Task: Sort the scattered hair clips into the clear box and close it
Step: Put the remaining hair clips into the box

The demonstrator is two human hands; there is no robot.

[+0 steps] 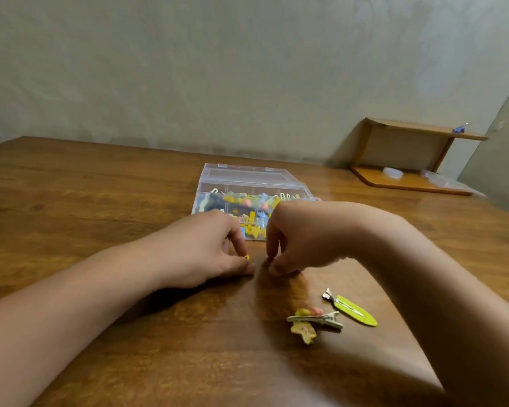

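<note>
I had both hands down on the desk [100, 201], close together in front of the clear box [247, 183]. My left hand [206, 248] pinched a small yellow clip [247, 257] with curled fingers. My right hand [294, 239] had its fingers curled down to the wood, but I could not tell if it held anything. The box sat open near the desk's far edge, full of clips. 2 more clips, a star clip [309, 324] and a green clip [354, 311], lay toward the near edge.
</note>
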